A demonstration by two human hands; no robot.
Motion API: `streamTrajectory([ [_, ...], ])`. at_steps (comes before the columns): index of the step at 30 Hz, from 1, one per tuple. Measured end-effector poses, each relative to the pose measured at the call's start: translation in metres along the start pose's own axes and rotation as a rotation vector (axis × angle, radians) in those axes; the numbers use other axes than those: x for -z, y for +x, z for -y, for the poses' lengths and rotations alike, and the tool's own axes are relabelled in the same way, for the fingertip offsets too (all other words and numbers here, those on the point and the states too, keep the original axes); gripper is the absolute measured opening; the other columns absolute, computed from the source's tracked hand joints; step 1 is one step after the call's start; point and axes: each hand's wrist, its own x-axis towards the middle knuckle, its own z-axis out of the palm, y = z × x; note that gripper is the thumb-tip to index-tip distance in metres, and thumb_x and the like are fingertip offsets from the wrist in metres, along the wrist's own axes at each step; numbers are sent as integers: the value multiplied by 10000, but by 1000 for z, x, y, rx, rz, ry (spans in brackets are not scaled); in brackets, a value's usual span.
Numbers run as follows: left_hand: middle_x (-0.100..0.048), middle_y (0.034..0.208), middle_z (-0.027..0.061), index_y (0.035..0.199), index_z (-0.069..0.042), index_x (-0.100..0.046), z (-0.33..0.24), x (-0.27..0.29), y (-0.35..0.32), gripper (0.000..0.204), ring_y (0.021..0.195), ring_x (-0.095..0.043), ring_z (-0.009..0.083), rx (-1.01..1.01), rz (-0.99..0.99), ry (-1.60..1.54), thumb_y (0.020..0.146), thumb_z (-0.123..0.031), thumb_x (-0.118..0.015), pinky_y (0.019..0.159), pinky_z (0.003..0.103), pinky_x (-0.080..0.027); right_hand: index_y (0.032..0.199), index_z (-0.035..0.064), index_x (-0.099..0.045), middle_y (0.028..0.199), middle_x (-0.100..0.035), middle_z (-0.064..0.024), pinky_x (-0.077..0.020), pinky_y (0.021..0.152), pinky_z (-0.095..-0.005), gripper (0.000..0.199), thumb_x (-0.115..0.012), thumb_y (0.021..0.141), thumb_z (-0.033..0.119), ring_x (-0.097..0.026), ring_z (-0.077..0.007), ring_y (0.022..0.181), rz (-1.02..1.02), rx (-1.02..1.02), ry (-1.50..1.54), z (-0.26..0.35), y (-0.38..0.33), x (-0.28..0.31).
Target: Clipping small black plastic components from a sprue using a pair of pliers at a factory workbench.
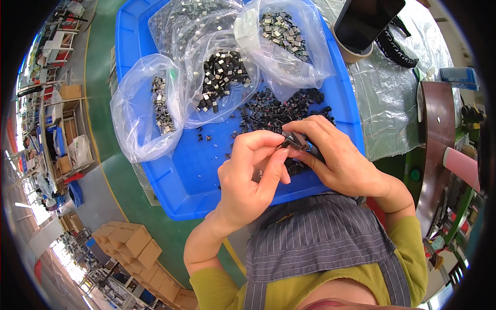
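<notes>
My left hand [253, 173] and my right hand [338, 155] meet over the near side of a blue plastic tray [181, 199]. Between their fingertips is a small black block-shaped part [295, 139]. The left thumb and index finger pinch at its left edge; what exactly they grip there is too small to make out. My right fingers close round the black part, and a dark rounded piece, perhaps a handle, shows under them. Beyond the hands lies a loose heap of small black parts [274, 109] on the tray floor.
Clear plastic bags [124, 119] of small black and metallic pieces [225, 75] fill the tray's far half. At the right, a phone [364, 23] leans on a tape roll [356, 54] on a foil-like cover [382, 113]. Cardboard boxes [129, 243] stand on the floor at lower left.
</notes>
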Motion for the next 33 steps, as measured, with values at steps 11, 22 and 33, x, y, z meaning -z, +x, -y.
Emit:
streamTrajectory([
  [11, -675, 867, 157, 1057, 22, -436, -1, -3, 2, 163, 558, -600, 115, -10, -13, 67, 918, 23, -522, 489, 205, -463, 1115, -3, -498, 938, -540, -158, -437, 759, -409, 323, -635, 829, 60, -530, -343, 874, -37, 17, 12, 0, 1, -2],
  [22, -665, 831, 143, 1098, 16, -425, -1, -5, 4, 190, 524, -555, 95, 50, -8, -53, 930, -1, -511, 474, 201, -439, 981, 8, -525, 882, -546, -150, -439, 718, -420, 230, -655, 798, 58, -540, -343, 833, -17, -26, -29, 0, -2, 0],
  [33, -591, 674, 17, 1134, -7, -529, -18, 17, 14, 218, 553, -486, 31, 237, 233, -130, 926, -53, -483, 496, 186, -376, 844, 9, -504, 713, -558, -180, -435, 570, -452, 209, -661, 826, 146, -577, -389, 690, 46, -59, 0, 1, -4, -1],
])
